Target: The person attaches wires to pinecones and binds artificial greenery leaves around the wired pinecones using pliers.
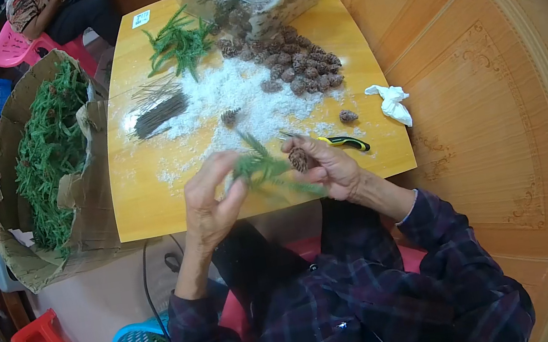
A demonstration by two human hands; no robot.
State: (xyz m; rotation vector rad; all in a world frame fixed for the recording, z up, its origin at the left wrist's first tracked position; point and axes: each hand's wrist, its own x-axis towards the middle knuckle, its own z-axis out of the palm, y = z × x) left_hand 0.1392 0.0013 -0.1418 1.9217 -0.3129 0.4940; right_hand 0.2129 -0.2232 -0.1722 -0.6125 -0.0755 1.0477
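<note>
Over the table's near edge, my left hand (pixel 212 197) pinches a green artificial pine sprig (pixel 259 162), which is a little blurred. My right hand (pixel 333 170) grips a small brown pine cone (pixel 298 160) between thumb and fingers, right beside the sprig. Lower sprig needles reach toward the right palm. Just beyond the right hand lie pliers (pixel 347 142) with yellow and black handles, partly hidden by that hand. A single cone (pixel 231 116) rests at the near side of the white flakes (pixel 232 94), and another cone (pixel 349 116) sits beyond the pliers.
A clear plastic bin (pixel 261 10) of cones stands at the back, with piled cones (pixel 299 62) before it. Dark wires (pixel 162 115), green sprigs (pixel 180 45) and a white tissue (pixel 391 105) lie on the yellow table (pixel 142 207). Left is a cardboard box (pixel 95 204) of greenery; a person (pixel 82 18) sits behind.
</note>
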